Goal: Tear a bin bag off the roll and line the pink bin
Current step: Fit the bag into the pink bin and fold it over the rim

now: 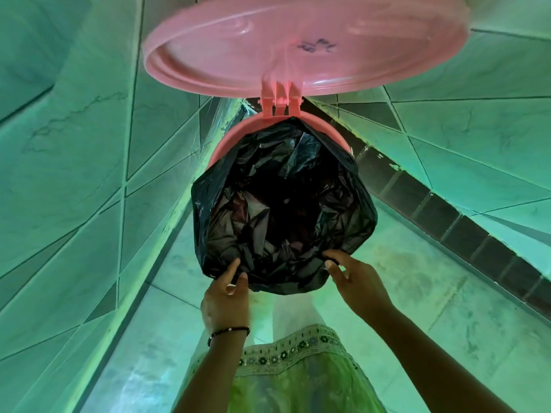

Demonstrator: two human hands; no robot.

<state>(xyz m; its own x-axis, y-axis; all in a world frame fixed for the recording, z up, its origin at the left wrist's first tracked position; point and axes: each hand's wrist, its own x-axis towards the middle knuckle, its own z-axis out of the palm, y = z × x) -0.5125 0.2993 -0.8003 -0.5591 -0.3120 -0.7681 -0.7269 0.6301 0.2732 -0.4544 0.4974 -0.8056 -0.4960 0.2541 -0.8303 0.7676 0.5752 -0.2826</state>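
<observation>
— Over the pink bin (222,141), what is seen of the black bin bag (283,204)?

— Its mouth is spread wide across the opening, and most of the rim is covered by it. Only an arc of pink rim is left showing at the far left, near the hinge (279,101). The plastic is crumpled and sunk down into the bin, with a dark hollow at the middle.

— How is the lid (304,40) placed?

— It is swung up on the hinge and is seen from its underside, above the far edge of the bin.

— And the hands?

— The near edge of the bag is held by both. By the left hand (228,296) the edge is pinched, with the thumb laid over the plastic and the fingers curled beneath it. By the right hand (354,278) the edge is gripped further along, with the fingertips curled over the fold of plastic. A beaded bracelet (229,331) is worn on the left wrist.

— What else is shown?

— Tiled walls (74,144) are seen on both sides, meeting behind the bin, and a band of dark tiles (432,210) runs along the base of the right-hand one. A tiled floor (417,293) lies under the bin. An embroidered green garment (298,368) is seen at the bottom, between the two forearms.
</observation>
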